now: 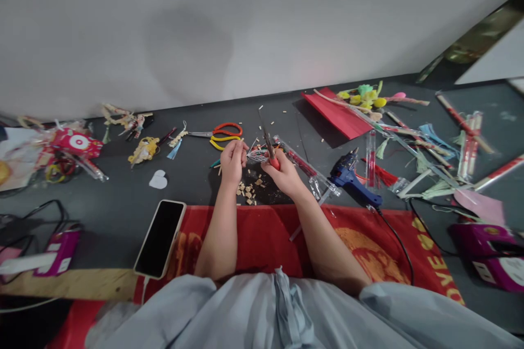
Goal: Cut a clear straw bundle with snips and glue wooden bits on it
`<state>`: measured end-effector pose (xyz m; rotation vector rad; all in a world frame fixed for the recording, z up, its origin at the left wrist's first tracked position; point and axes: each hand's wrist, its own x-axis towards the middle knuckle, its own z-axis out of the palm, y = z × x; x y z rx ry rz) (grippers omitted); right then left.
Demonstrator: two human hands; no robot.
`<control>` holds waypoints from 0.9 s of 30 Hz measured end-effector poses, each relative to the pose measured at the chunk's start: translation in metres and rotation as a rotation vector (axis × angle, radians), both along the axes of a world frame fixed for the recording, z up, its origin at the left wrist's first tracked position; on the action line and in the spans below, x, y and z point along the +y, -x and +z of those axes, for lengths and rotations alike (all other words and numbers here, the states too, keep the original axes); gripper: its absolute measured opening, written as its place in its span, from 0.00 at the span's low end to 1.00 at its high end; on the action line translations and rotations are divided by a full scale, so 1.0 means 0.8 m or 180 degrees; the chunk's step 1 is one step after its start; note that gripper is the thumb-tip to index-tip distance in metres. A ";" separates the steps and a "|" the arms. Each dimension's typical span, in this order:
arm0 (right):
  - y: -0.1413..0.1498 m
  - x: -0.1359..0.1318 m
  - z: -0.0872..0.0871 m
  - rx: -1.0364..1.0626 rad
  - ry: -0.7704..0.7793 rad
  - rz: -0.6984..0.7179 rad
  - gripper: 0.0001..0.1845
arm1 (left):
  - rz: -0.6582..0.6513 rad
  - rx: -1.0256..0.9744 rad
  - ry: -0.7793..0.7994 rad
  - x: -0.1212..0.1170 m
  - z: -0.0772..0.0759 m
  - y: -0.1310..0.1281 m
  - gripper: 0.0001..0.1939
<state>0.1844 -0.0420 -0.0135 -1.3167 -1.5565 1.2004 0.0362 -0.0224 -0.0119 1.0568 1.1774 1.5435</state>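
White heart-shaped cutout (158, 179) beyond a pale-cased smartphone (160, 238). Next, orange-and-yellow-handled scissors (223, 132), behind the left hand (232, 162): fingers bent inward, tightness and contents impossible to tell. Nearer, scattered tan chips (246, 192); between the hands, silvery strands (257, 156). Red-handled tool (270, 151), upright within the right hand (284, 175), fingers wrapped around its grip. Farther right, blue hot-glue gun (352, 179).
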 end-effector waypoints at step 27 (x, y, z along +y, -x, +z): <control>0.002 -0.001 0.002 0.0108 -0.0028 0.0235 0.14 | 0.0051 0.0035 -0.0081 0.002 -0.002 -0.001 0.18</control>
